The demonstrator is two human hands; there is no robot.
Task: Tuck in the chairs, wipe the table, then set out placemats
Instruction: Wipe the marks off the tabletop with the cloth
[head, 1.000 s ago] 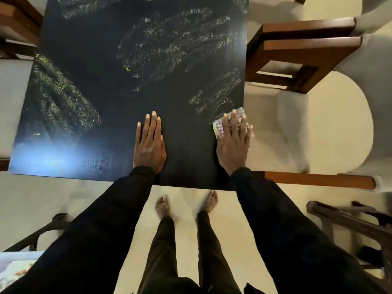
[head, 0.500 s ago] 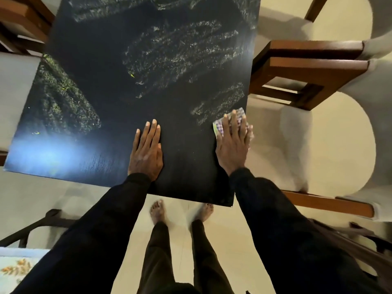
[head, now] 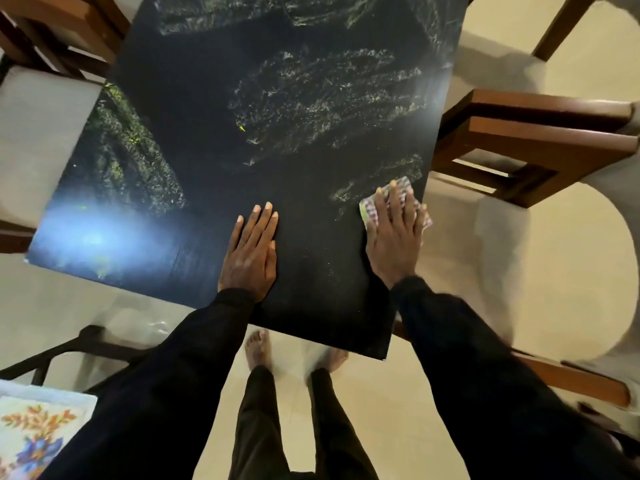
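Table: the table [head: 214, 109] has a black, matte square top that fills the upper middle of the view, with its near-right corner pointing toward the person.
Table surface: pale, streaky smear patches cross the centre [head: 322, 98], the left edge [head: 131, 161] and the far edge, and the near part around the hands looks plain dark.
Glare: a bluish-white reflection [head: 90, 233] sits by the near-left corner.
Cloth: the cloth [head: 369, 212] is small and checked, with a yellow-green border. It lies flat at the right edge of the table, just below 1 thin smear, and its outer side pokes slightly past the edge.
Right hand: the right hand [head: 393, 244] is palm down on the cloth with its fingers straight and a little spread, pressing it to the top without curling round it.
Left hand: the left hand [head: 251, 258] lies flat on bare table near the near edge, fingers straight and close together, holding nothing. It is well apart from the cloth.
Sleeves: both arms are in black.
Chairs: 1 wooden chair [head: 540, 133] with pale upholstery stands by the right edge, and another chair [head: 38, 133] with a pale seat stands at the left edge.
Feet: 2 bare feet [head: 258, 348] stand on cream floor at the near edge.
Floral piece: a printed piece [head: 34, 427] with orange and blue flowers lies at lower left, and what it is cannot be told.
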